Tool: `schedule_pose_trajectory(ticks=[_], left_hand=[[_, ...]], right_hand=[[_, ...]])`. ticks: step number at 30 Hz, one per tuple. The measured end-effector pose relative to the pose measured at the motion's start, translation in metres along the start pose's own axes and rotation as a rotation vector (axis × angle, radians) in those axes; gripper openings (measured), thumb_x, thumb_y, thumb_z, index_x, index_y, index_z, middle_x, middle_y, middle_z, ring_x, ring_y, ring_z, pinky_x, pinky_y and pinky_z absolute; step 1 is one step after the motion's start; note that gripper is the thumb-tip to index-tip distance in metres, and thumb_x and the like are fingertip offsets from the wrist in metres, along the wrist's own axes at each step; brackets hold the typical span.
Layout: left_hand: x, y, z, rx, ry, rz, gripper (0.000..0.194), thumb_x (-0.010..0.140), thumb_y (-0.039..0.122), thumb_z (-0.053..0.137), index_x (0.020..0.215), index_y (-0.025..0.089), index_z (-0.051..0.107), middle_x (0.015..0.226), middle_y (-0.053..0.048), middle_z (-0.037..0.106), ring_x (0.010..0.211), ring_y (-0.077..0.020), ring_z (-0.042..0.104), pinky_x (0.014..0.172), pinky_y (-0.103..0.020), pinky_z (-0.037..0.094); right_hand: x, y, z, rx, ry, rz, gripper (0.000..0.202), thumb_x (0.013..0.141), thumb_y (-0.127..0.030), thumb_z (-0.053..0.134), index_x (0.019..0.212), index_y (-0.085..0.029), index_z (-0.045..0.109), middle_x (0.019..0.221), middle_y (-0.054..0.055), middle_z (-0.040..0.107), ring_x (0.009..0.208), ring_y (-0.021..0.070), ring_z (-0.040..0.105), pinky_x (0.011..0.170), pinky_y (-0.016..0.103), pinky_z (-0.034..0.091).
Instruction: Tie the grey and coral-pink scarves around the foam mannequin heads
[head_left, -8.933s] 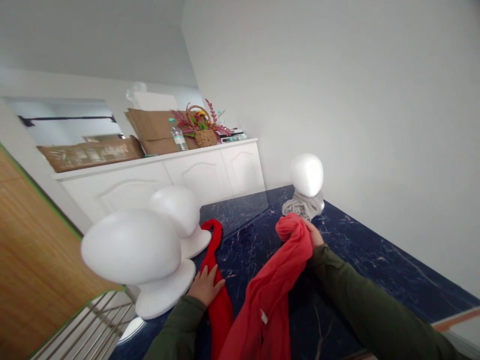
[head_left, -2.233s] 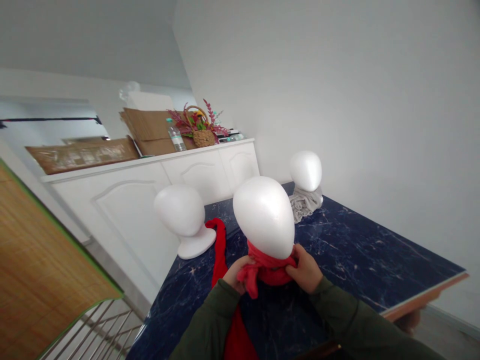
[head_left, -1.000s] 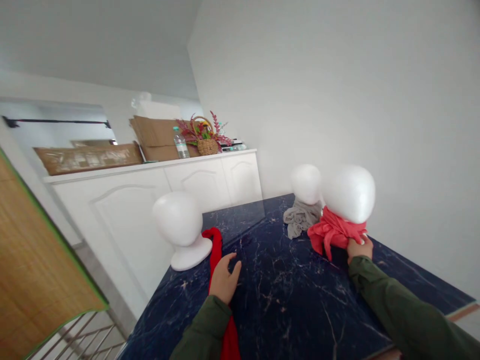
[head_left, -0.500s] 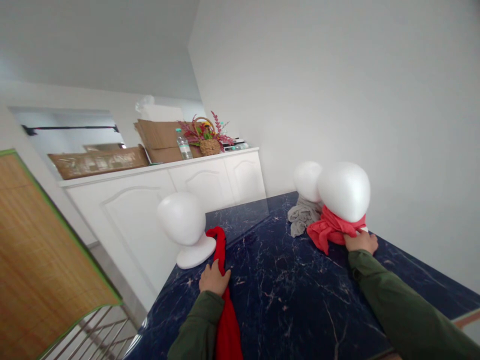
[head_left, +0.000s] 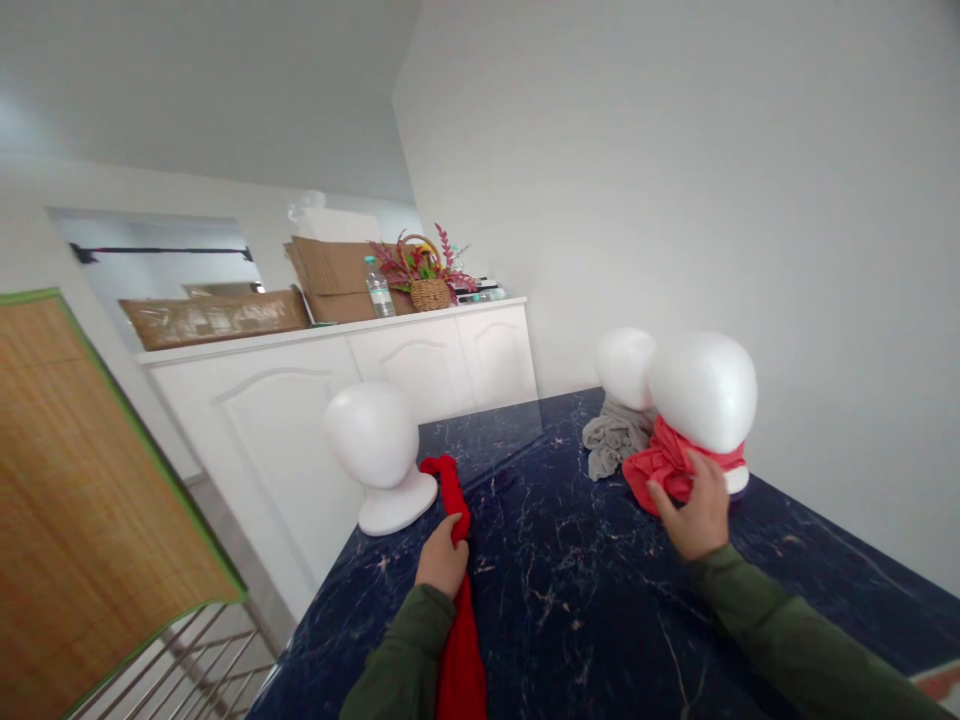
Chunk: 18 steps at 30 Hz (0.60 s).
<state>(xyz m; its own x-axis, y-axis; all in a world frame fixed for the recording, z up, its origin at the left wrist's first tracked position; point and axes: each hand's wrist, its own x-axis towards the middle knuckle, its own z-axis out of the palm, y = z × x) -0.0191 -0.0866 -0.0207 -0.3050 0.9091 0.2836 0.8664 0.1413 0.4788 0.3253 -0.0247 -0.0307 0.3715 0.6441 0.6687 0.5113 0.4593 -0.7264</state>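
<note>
My left hand (head_left: 442, 560) is closed round a long red scarf (head_left: 463, 640) that runs from the near table edge up to a bare white foam mannequin head (head_left: 379, 440) at the left. At the right, my right hand (head_left: 697, 508) is at the front of a coral-red scarf (head_left: 660, 462), its thumb and fingers apart. That scarf is wrapped round the neck of another white mannequin head (head_left: 705, 388). Behind it stands a third mannequin head (head_left: 626, 365) with a grey scarf (head_left: 616, 437) bunched round its neck.
The heads stand on a dark blue marbled table (head_left: 562, 570). Beyond it is a white cabinet (head_left: 285, 410) carrying cardboard boxes (head_left: 334, 280), a water bottle (head_left: 380, 288) and a flower basket (head_left: 430, 293). A bamboo mat (head_left: 97, 490) and a metal rack (head_left: 195, 665) are at the left.
My right hand has moved left from the side of the coral-red scarf to its front, with the thumb spread. My left hand has gone from lying on the red scarf to gripping it.
</note>
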Motion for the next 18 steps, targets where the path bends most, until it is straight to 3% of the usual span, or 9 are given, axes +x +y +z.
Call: schedule_pose_trajectory(ticks=[2, 4, 8, 10, 12, 14, 15, 16, 18], left_hand=[[-0.007, 0.013, 0.004, -0.178, 0.019, 0.101, 0.044, 0.069, 0.008, 0.040, 0.112, 0.012, 0.050, 0.112, -0.008, 0.057, 0.105, -0.0162, 0.052, 0.095, -0.030, 0.035], [-0.020, 0.030, 0.008, -0.345, -0.009, 0.239, 0.045, 0.066, 0.006, 0.041, 0.109, 0.015, 0.052, 0.110, -0.006, 0.058, 0.104, -0.0165, 0.051, 0.096, -0.032, 0.034], [-0.047, 0.056, 0.010, -0.436, -0.191, 0.503, 0.042, 0.064, 0.008, 0.047, 0.104, 0.019, 0.055, 0.102, -0.004, 0.061, 0.095, -0.0169, 0.055, 0.088, -0.031, 0.040], [-0.047, 0.054, 0.007, -0.406, -0.205, 0.565, 0.032, 0.069, 0.017, 0.049, 0.099, 0.019, 0.057, 0.094, -0.004, 0.063, 0.085, -0.0169, 0.056, 0.080, -0.030, 0.044], [-0.034, 0.036, 0.001, -0.351, -0.049, 0.520, 0.024, 0.075, 0.027, 0.045, 0.093, 0.018, 0.058, 0.088, -0.006, 0.062, 0.082, -0.0175, 0.056, 0.076, -0.030, 0.045], [-0.009, 0.006, -0.006, -0.276, 0.265, 0.355, 0.027, 0.077, 0.033, 0.042, 0.092, 0.015, 0.056, 0.093, -0.009, 0.060, 0.088, -0.0201, 0.055, 0.080, -0.034, 0.043], [0.004, -0.012, -0.009, -0.218, 0.431, 0.247, 0.033, 0.075, 0.036, 0.044, 0.097, 0.013, 0.054, 0.099, -0.011, 0.057, 0.095, -0.0225, 0.053, 0.084, -0.036, 0.041], [0.017, -0.030, -0.013, -0.148, 0.567, 0.130, 0.042, 0.073, 0.039, 0.045, 0.105, 0.011, 0.050, 0.105, -0.013, 0.055, 0.100, -0.0251, 0.050, 0.088, -0.039, 0.039], [0.040, -0.061, -0.018, -0.048, 0.686, -0.126, 0.062, 0.069, 0.046, 0.049, 0.116, 0.007, 0.041, 0.116, -0.018, 0.048, 0.111, -0.0299, 0.042, 0.094, -0.044, 0.032]], right_hand=[[-0.027, -0.028, 0.021, 0.330, -0.425, 0.222, 0.058, 0.066, -0.054, 0.051, 0.108, -0.014, 0.046, 0.103, 0.015, 0.052, 0.094, 0.0243, 0.051, 0.079, 0.041, 0.041], [-0.053, -0.054, 0.046, 0.559, -0.850, 0.676, 0.056, 0.067, -0.060, 0.046, 0.100, -0.015, 0.049, 0.085, 0.010, 0.056, 0.071, 0.0185, 0.057, 0.065, 0.035, 0.045], [-0.082, -0.089, 0.087, 1.056, -1.380, 1.160, 0.057, 0.073, -0.062, 0.036, 0.091, -0.011, 0.053, 0.079, 0.009, 0.060, 0.068, 0.0148, 0.059, 0.069, 0.031, 0.043], [-0.085, -0.096, 0.095, 1.210, -1.465, 1.244, 0.048, 0.076, -0.054, 0.039, 0.086, -0.010, 0.055, 0.077, 0.009, 0.062, 0.070, 0.0150, 0.059, 0.072, 0.030, 0.042], [-0.086, -0.096, 0.097, 1.214, -1.324, 1.297, 0.033, 0.078, -0.042, 0.043, 0.077, -0.011, 0.054, 0.070, 0.007, 0.062, 0.067, 0.0136, 0.060, 0.071, 0.027, 0.043], [-0.089, -0.094, 0.093, 1.131, -1.149, 1.289, 0.024, 0.078, -0.033, 0.044, 0.067, -0.014, 0.051, 0.052, 0.001, 0.056, 0.053, 0.0101, 0.056, 0.059, 0.023, 0.043], [-0.092, -0.093, 0.089, 1.084, -1.157, 1.263, 0.023, 0.078, -0.030, 0.043, 0.063, -0.014, 0.049, 0.043, -0.003, 0.050, 0.043, 0.0079, 0.050, 0.051, 0.020, 0.040], [-0.095, -0.093, 0.085, 1.044, -1.256, 1.218, 0.023, 0.078, -0.029, 0.043, 0.061, -0.015, 0.048, 0.037, -0.006, 0.042, 0.035, 0.0060, 0.042, 0.044, 0.018, 0.036], [-0.102, -0.094, 0.072, 0.953, -1.702, 1.017, 0.022, 0.078, -0.029, 0.045, 0.062, -0.015, 0.051, 0.035, -0.008, 0.035, 0.030, 0.0045, 0.032, 0.036, 0.016, 0.029]])
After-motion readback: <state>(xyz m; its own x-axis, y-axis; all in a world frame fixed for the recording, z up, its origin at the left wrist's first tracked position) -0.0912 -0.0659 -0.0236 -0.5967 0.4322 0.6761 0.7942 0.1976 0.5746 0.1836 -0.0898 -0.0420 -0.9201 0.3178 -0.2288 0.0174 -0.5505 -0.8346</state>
